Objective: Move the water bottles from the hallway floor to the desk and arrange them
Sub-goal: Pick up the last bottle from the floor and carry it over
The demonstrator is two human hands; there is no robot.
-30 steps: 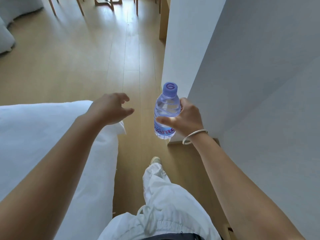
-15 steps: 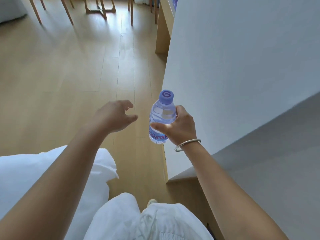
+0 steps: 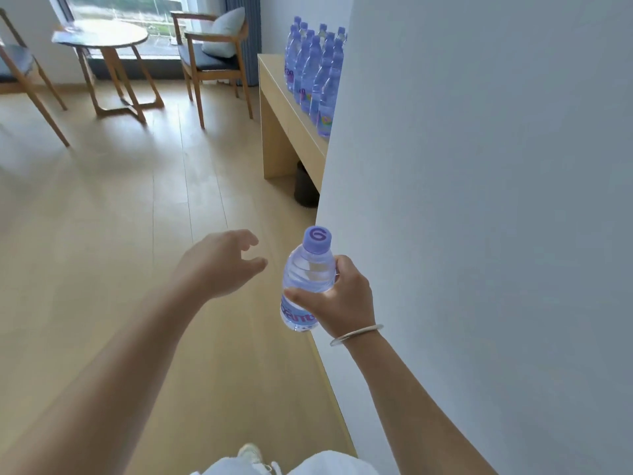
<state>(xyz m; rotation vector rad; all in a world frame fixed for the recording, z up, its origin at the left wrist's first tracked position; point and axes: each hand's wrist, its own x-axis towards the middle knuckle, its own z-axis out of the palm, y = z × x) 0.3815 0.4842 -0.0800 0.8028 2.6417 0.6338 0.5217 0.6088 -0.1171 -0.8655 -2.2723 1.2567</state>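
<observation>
Wooden bench [image 3: 274, 97], upper centre of frame: carries a cluster of upright water bottles [image 3: 313, 68], purple-capped, partly hidden by the white wall [image 3: 479, 166]. Round table [image 3: 102, 37] and chair [image 3: 209, 53], upper left. Water bottle [image 3: 306, 279], lower centre, clear liquid inside, capped, gripped by right hand [image 3: 342, 299]. Left hand [image 3: 219, 265]: empty, fingers loosely curled.

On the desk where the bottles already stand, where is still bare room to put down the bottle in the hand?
The desk is bare along its front edge and near corner, left of the bottle cluster. The strip by the wall is crowded. The right hand holds the bottle.
</observation>
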